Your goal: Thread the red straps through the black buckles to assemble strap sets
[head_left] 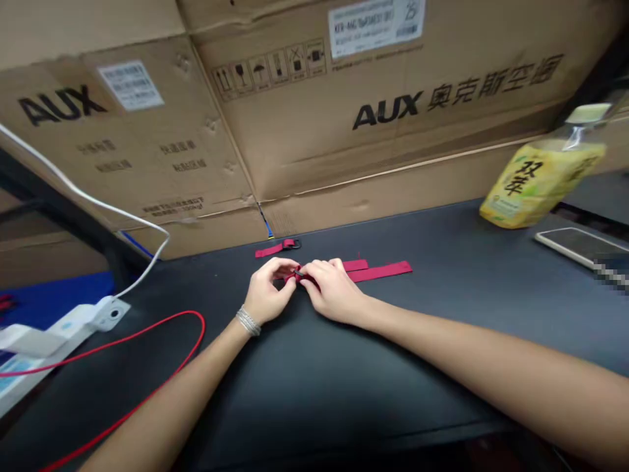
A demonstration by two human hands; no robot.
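Observation:
Both of my hands meet over a red webbing strap [381,271] at the middle of the black tabletop. My left hand [270,288], with a silver bracelet at the wrist, pinches the strap's left end beside a small dark buckle [297,273]. Close against it, my right hand [337,288] grips the same end from the other side, fingers curled over the webbing. Two flat lengths of red webbing stick out to the right from under that hand. Just behind my hands lies a shorter red strap [270,250] with a dark ring at its right end.
Large cardboard boxes [295,151] stand along the table's back edge. A yellow-labelled bottle [543,174] and a phone [584,246] are at the right. On the left are a white power strip [63,337], a white cable [98,204] and a looping red cable [202,328].

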